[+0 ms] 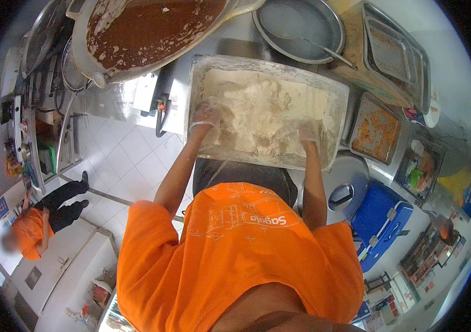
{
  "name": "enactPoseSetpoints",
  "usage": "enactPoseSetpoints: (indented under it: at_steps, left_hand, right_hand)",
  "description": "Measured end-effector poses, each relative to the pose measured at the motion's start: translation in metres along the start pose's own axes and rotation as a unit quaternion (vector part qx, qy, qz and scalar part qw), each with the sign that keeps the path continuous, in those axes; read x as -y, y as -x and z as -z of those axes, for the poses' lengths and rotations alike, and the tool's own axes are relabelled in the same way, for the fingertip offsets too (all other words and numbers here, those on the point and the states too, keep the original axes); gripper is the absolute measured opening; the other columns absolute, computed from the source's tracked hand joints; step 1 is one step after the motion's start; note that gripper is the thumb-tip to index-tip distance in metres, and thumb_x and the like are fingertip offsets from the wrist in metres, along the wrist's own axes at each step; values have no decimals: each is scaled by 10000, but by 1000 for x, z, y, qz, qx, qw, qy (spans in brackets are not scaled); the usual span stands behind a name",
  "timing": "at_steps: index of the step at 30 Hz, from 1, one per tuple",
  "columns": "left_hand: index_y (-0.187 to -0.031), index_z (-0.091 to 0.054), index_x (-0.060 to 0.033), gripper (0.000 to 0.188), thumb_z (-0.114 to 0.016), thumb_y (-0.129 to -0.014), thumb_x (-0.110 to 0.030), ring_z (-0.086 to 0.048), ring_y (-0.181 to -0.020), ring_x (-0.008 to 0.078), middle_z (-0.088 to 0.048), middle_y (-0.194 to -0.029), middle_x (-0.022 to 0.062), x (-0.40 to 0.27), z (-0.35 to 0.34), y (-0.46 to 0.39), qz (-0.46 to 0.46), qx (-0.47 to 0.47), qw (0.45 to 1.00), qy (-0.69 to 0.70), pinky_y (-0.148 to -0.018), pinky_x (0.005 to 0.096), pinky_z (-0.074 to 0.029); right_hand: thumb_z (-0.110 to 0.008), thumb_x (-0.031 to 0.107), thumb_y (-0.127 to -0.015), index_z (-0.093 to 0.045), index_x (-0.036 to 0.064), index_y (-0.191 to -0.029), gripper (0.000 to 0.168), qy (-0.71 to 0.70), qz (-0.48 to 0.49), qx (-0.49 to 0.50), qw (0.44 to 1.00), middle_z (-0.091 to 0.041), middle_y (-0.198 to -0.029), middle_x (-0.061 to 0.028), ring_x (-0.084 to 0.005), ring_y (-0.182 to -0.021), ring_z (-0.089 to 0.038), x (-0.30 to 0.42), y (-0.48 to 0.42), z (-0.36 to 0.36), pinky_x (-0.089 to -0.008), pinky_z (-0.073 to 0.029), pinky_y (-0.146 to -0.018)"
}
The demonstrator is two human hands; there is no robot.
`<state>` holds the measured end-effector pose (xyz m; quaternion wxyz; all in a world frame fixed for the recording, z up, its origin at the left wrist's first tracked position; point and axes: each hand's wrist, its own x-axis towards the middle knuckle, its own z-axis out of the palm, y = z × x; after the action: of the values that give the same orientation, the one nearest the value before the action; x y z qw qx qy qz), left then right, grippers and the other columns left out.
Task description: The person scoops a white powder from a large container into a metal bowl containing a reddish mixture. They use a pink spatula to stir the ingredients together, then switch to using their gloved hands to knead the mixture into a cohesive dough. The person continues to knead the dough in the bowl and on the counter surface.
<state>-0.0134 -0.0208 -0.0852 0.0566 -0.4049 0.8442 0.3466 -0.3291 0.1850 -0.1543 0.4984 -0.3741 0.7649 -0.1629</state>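
Both my hands, in thin clear plastic gloves, are down in a deep rectangular metal tray [343,124] of pale flour [260,112]. My left hand [207,114] lies at the tray's left side, its fingers partly sunk in the flour. Near the right side, my right hand [309,132] is also partly buried, with flour over its fingers. Whether either hand grips anything under the flour cannot be seen. Clumpy flour is heaped between and beyond the hands.
A large pan [169,62] of brown mixture stands beyond the tray at upper left. Behind it at right are a round metal basin [268,37] with a ladle, stacked trays [424,83], a tray of orange crumbs [355,143] and a blue cooler box [380,228]. A person [32,228] stands far left.
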Motion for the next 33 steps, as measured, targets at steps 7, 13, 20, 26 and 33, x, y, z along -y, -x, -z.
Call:
enactPoseSetpoints:
  at_steps: [7,13,20,26,33]
  left_hand:
    - [-1064,-532,27,377,-429,-852,-267,-527,-1023,295,-534,-1110,229,-3,-105,-48,-29,146,985,92,-908,417,-381]
    - [-1188,-505,-53,417,-424,-887,-330,-461,-1142,283,-510,-1220,165,-38,-14,-7,-67,216,971,-81,-1003,375,-308]
    - [-1082,-565,-39,369,-487,-830,-298,-523,-987,325,-534,-1102,205,54,-81,6,-110,75,988,-74,-885,433,-391]
    - [-1095,-537,-41,386,-553,-787,-271,-511,-946,291,-552,-1002,159,-23,-51,-23,-178,183,957,-135,-894,411,-388]
    - [-1110,-522,0,521,-556,-758,-383,-524,-961,270,-555,-1017,174,-48,-7,-13,-87,50,985,-139,-875,382,-412]
  right_hand:
    - [-527,203,-831,-560,66,-1131,330,93,2,10,996,-561,-1173,-70,-165,-1132,-468,9,3,-29,-308,-355,-960]
    - [-426,204,-855,-537,87,-1171,354,272,178,95,941,-545,-1189,-118,-232,-1133,-483,47,30,7,-338,-279,-1036]
    - [-426,162,-865,-513,60,-1191,352,200,-9,63,978,-571,-1117,-110,-237,-1032,-528,15,20,6,-347,-340,-960]
    - [-488,125,-854,-479,64,-1218,369,-173,68,57,981,-559,-1103,-78,-192,-983,-528,78,16,-35,-335,-407,-858]
    - [-535,128,-834,-363,30,-1296,502,-198,205,-33,958,-494,-1204,-112,-248,-1086,-477,90,5,-28,-349,-334,-995]
